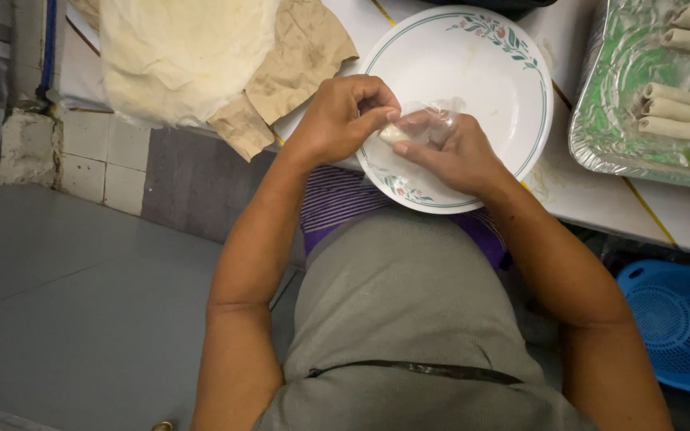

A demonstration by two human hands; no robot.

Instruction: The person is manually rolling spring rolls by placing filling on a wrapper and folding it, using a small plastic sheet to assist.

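Observation:
A white plate with a green rim line and small flower prints lies at the edge of a white counter. Over its near side my left hand and my right hand meet, both pinching a thin, see-through wrapper with a pale lump of filling at its left end. The fingers cover most of the wrapper, so its full shape is hidden.
A stack of pale thin wrappers rests on brown paper at the left. A foil-lined tray at the right holds several finished rolls. A blue plastic basket sits below, over grey floor.

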